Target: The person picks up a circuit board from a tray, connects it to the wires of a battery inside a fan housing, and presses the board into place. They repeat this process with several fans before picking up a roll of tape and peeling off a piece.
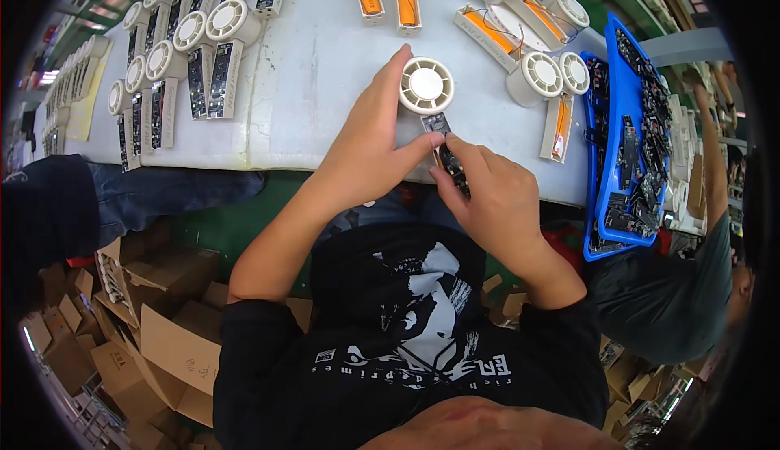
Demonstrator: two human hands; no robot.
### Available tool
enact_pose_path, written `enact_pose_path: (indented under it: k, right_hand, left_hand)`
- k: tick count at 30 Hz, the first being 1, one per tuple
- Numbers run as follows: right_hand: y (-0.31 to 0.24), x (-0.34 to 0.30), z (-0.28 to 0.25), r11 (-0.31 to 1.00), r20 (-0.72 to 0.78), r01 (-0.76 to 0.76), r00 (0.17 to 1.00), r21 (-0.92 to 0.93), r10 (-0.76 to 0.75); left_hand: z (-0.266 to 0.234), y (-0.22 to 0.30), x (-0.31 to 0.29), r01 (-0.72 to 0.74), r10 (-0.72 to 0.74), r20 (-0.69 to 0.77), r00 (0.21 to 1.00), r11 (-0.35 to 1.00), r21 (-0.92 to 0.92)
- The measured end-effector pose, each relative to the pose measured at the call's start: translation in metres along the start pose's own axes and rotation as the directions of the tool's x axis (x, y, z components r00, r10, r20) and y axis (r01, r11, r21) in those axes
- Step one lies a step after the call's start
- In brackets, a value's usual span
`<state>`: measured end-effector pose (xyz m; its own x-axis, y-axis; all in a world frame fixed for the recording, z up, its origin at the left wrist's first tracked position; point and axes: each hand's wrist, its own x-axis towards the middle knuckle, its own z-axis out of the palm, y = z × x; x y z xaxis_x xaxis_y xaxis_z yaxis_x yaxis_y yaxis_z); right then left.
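A white handheld fan body (pixel 426 86), with a round spoked head, lies at the table's near edge. My left hand (pixel 367 137) is closed around its left side, with the fingers along the head and the thumb on the handle. A black circuit board (pixel 437 127) lies along the handle, its near end slightly beyond the table edge. My right hand (pixel 500 188) pinches this board between thumb and fingers, and its fingertips touch it close to my left thumb. The handle beneath is mostly hidden.
Several fans with black boards (pixel 221 76) stand in rows at the left. Fans with orange cells (pixel 561 129) lie at the right and far side. A blue tray (pixel 605 198) of black boards stands at the right edge. People sit on both sides; cardboard boxes (pixel 175 344) lie below.
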<state>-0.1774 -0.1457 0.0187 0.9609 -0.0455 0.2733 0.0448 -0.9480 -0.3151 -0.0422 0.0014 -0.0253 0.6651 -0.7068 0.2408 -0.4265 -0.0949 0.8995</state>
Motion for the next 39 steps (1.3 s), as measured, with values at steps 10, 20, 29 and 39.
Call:
enact_pose_path:
  k: [10,20,29,39]
  right_hand:
    - [0.015,0.008,-0.034,0.996,0.269,0.067,0.960,0.056,-0.080]
    - [0.017,0.013,-0.018,0.976,0.149,0.175,0.970,0.128,-0.194]
    - [-0.008,0.013,0.020,0.970,0.034,0.096,0.994,0.225,-0.106]
    - [0.004,0.031,0.026,0.838,-0.024,0.241,0.964,0.489,-0.263]
  left_hand:
    - [-0.007,0.001,0.002,0.080,-0.077,0.108,0.991,0.997,-0.021]
    - [-0.022,-0.006,0.016,-0.024,0.026,0.203,0.979,1.000,-0.011]
    - [-0.018,0.013,-0.002,0.078,-0.078,-0.006,0.997,0.997,-0.015]
    - [-0.040,0.043,-0.051,0.066,0.009,-0.132,0.991,0.828,0.557]
